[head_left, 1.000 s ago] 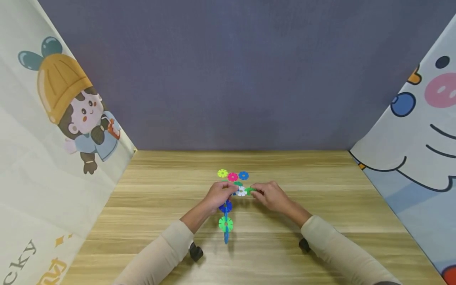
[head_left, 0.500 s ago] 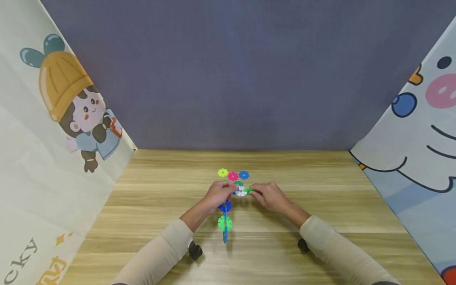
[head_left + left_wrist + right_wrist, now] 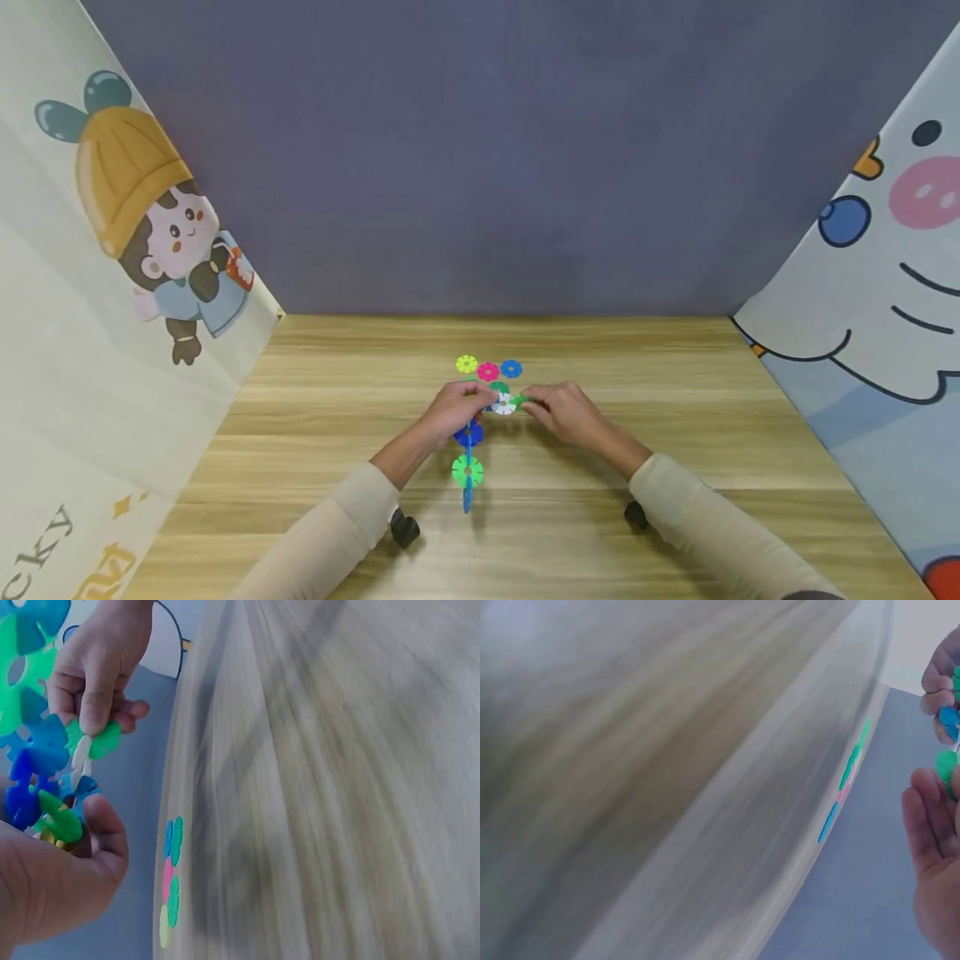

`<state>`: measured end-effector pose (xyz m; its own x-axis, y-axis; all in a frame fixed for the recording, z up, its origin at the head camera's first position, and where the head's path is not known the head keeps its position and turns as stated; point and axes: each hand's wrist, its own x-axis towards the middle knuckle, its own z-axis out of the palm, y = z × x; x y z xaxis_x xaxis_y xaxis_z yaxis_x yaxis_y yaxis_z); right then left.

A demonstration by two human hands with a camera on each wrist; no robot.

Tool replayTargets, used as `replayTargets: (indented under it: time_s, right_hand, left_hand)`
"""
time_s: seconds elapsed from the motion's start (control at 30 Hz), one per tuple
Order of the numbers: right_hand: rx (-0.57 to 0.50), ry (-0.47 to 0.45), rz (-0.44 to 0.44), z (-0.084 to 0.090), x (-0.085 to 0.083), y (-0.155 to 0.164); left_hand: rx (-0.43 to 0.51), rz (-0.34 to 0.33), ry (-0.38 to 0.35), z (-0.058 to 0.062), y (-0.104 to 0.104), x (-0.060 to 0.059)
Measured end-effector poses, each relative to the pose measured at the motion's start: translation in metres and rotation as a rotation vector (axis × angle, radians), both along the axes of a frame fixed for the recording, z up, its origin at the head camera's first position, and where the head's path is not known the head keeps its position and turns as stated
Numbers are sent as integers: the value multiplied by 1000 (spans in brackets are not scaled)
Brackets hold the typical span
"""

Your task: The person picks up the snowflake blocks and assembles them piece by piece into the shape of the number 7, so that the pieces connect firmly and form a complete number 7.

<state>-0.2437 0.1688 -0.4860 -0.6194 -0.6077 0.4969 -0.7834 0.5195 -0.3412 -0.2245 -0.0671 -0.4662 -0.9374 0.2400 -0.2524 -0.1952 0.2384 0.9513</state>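
Discs [image 3: 488, 369] loose: three; hands [image 3: 457, 408]: two

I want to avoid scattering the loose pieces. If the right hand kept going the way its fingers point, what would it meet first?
The right hand points leftward, so it would likely meet the white disc first, then the left hand. Depth is uncertain.

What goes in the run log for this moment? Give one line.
left hand: grips chain of plastic snowflake discs | right hand: pinches green plastic disc at white disc | loose discs: on wooden table
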Motion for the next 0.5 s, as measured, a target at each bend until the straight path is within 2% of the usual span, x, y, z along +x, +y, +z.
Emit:
replayTargets:
  time_s: [0.27, 0.5]
  right_hand:
    - [32, -114, -17, 2, 2, 2]
    - [63, -145, -31, 1, -1, 3]
  left_hand:
    - [-96, -78, 49, -2, -5, -3]
    - [-255, -133, 204, -1, -7, -6]
